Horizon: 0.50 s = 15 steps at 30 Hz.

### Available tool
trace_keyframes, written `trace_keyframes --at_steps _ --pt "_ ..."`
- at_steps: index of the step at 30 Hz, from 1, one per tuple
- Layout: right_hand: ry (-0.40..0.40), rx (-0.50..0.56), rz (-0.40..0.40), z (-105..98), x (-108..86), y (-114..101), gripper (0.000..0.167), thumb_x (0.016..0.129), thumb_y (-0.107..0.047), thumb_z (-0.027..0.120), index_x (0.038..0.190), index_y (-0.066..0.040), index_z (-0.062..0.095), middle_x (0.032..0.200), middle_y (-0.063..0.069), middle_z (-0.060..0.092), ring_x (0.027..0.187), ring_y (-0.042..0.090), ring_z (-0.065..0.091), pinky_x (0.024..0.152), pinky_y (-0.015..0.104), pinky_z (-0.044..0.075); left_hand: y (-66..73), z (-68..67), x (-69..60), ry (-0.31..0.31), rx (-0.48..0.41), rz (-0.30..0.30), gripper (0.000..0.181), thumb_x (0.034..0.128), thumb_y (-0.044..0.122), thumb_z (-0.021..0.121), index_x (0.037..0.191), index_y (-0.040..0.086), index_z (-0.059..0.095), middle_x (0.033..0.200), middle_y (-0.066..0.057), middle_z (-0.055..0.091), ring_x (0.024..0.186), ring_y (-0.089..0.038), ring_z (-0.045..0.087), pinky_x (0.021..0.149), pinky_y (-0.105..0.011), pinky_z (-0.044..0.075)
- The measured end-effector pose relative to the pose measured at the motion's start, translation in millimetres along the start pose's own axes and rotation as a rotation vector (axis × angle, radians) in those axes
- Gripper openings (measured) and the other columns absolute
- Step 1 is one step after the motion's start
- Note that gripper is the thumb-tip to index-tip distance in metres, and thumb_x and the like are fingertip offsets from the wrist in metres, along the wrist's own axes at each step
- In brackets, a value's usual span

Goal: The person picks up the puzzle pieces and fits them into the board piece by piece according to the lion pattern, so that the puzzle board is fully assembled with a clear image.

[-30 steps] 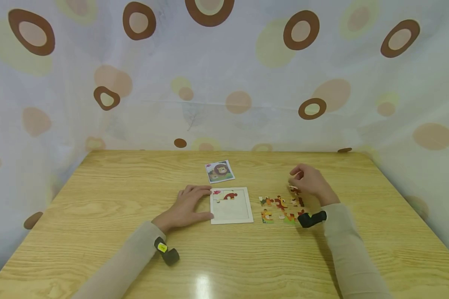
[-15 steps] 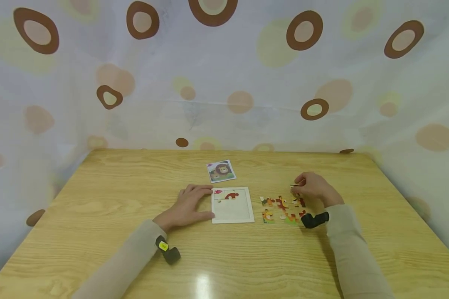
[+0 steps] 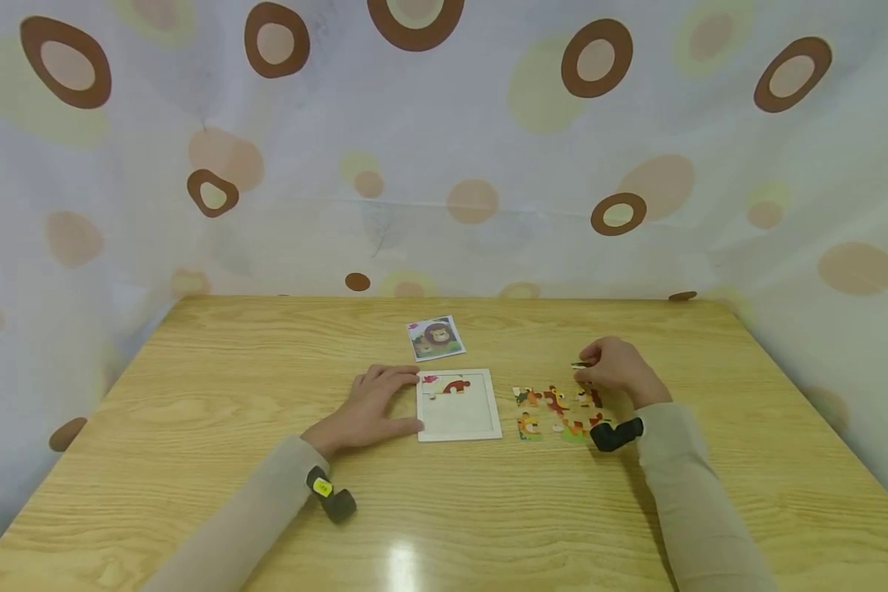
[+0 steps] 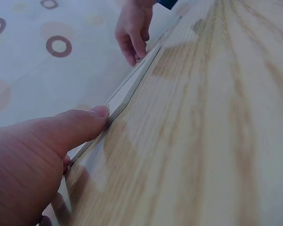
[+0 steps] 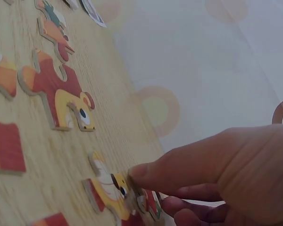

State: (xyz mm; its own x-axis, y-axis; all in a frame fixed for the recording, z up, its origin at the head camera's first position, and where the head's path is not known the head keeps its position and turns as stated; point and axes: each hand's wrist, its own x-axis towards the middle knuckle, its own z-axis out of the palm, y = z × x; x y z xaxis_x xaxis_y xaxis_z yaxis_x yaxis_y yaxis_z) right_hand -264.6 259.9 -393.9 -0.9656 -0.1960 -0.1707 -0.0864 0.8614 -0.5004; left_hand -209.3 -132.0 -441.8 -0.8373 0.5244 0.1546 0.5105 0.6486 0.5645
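A square white puzzle board (image 3: 459, 419) holds a few joined pieces (image 3: 451, 386) along its upper left. My left hand (image 3: 366, 413) rests at the board's left edge, thumb and fingertips against it; the left wrist view shows the thumb (image 4: 80, 125) on the rim. Right of the board lie several loose pieces (image 3: 555, 400), some orange and red. Just beyond them my right hand (image 3: 622, 370) pinches one piece (image 3: 580, 364), seen nearly edge-on. In the right wrist view, that hand (image 5: 226, 174) partly hides its piece, beside a yellow piece with an eye (image 5: 111, 188).
Behind the board lies a small picture card (image 3: 437, 339) showing a lion. The wooden table (image 3: 444, 510) ends at a patterned curtain (image 3: 414, 238) at the back. Black wrist cameras sit on both sleeves.
My right hand, first over the far right pieces, has closed its fingertips on one, which has turned nearly edge-on. The left hand and the board have kept their places.
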Motion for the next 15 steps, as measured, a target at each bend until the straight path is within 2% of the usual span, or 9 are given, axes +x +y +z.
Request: trace_keyframes --at_steps 8,15 --pt "-0.006 0.051 -0.024 2.8 3.3 3.3 0.041 0.085 -0.013 0.068 0.117 0.012 0.060 0.108 0.026 0.063 0.095 0.034 0.060 0.085 0.046 0.048 -0.7 1.2 0.3 -0.001 0.013 -0.008 0.069 0.0824 0.044 0.072 0.138 0.011 0.049 0.151 -0.004 0.040 0.133 -0.027 0.033 0.103 -0.052 0.024" --pt "0.021 0.089 -0.042 4.1 4.6 -0.2 0.036 0.082 -0.010 0.069 0.112 0.010 0.062 0.104 0.024 0.064 0.089 0.029 0.060 0.081 0.043 0.049 -1.6 1.3 0.6 0.003 0.017 -0.007 0.069 0.0821 0.044 0.072 0.139 0.011 0.049 0.151 -0.003 0.040 0.133 -0.027 0.032 0.103 -0.051 0.024"
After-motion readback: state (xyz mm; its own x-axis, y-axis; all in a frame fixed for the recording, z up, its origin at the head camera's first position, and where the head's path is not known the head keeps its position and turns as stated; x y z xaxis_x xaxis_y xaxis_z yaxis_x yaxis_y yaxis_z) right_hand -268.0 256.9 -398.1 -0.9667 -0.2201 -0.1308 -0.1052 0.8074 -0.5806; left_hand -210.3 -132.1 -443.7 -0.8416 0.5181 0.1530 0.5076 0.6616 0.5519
